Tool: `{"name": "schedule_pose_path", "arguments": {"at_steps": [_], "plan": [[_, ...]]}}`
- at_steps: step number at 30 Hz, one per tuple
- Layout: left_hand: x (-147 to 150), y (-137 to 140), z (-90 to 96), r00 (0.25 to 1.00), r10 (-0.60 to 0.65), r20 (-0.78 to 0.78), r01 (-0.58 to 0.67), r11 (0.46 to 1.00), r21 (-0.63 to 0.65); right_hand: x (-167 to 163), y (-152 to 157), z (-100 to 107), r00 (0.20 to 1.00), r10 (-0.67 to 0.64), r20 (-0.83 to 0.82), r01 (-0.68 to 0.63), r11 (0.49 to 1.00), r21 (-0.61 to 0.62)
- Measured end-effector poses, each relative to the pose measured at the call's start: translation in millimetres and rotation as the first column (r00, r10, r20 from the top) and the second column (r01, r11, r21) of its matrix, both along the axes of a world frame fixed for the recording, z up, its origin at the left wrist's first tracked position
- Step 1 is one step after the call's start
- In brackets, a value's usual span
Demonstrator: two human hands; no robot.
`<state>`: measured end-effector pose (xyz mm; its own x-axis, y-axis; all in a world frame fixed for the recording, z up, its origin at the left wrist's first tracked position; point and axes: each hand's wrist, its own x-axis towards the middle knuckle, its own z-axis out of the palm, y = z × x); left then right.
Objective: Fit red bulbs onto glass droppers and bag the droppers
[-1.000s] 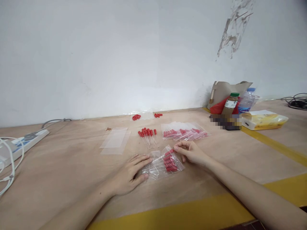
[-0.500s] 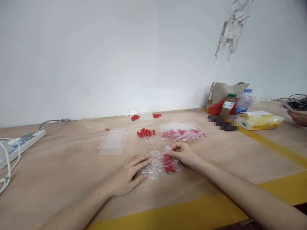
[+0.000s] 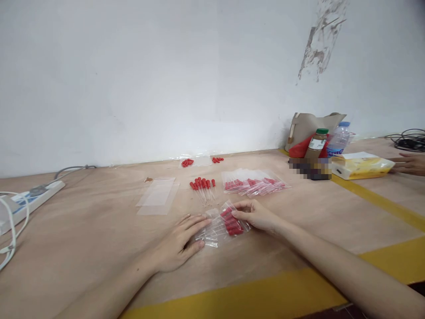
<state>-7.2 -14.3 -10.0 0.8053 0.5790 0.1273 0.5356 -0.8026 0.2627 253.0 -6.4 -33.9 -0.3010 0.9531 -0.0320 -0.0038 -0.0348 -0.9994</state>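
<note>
A clear plastic zip bag (image 3: 216,228) lies in front of me with several red-bulbed droppers (image 3: 232,226) inside. My right hand (image 3: 254,213) pinches the bag's upper right part, by the red bulbs, between thumb and fingers. Spread flat on the table, my left hand (image 3: 182,241) touches the bag's left end with its fingertips. Just beyond the bag is a bunch of loose droppers (image 3: 202,186) with red bulbs and thin clear stems. Filled bags (image 3: 255,182) overlap in a row to the right. Flat bags without droppers (image 3: 156,197) lie on the left.
Near the wall are loose red bulbs (image 3: 187,163) on clear plastic. A power strip (image 3: 43,199) with cables sits at far left. At right stand a tissue pack (image 3: 363,166), a green-capped bottle (image 3: 317,142), a clear bottle (image 3: 339,137) and a bag (image 3: 299,128). Another person's hand (image 3: 411,164) reaches in.
The bag's red-bulb end has shifted slightly left and tilted under my right hand. My left hand stays nearly still. The other person's hand has moved in beside the tissue pack.
</note>
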Motion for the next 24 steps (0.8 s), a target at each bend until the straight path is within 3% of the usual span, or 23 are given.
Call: {"name": "schedule_pose_path", "arguments": {"at_steps": [4, 10, 13, 18, 24], "plan": [[0.2, -0.7, 0.5, 1.0, -0.007, 0.001, 0.007, 1.0, 0.011, 0.8, 1.0, 0.4, 1.0, -0.025, -0.008, 0.025, 1.0, -0.004], [-0.8, -1.4, 0.1, 1.0, 0.025, -0.01, -0.025, 1.0, -0.012, 1.5, 4.1, -4.7, 0.924, -0.3, 0.237, 0.254, 0.944, 0.209], [-1.6, -0.9, -1.0, 0.999, 0.034, -0.006, -0.034, 0.999, -0.007, 0.4, 3.1, -2.1, 0.89, -0.38, 0.251, 0.343, 0.922, 0.181], [-1.5, 0.4, -2.2, 0.998, 0.045, -0.039, -0.045, 0.999, -0.007, 0.7, 2.7, 2.4, 0.9, -0.369, 0.232, 0.376, 0.926, 0.015], [-1.1, 1.1, -3.7, 0.999, 0.023, -0.036, -0.022, 1.0, 0.019, 4.1, 5.9, -1.2, 0.988, -0.13, 0.087, 0.14, 0.982, -0.125]]}}
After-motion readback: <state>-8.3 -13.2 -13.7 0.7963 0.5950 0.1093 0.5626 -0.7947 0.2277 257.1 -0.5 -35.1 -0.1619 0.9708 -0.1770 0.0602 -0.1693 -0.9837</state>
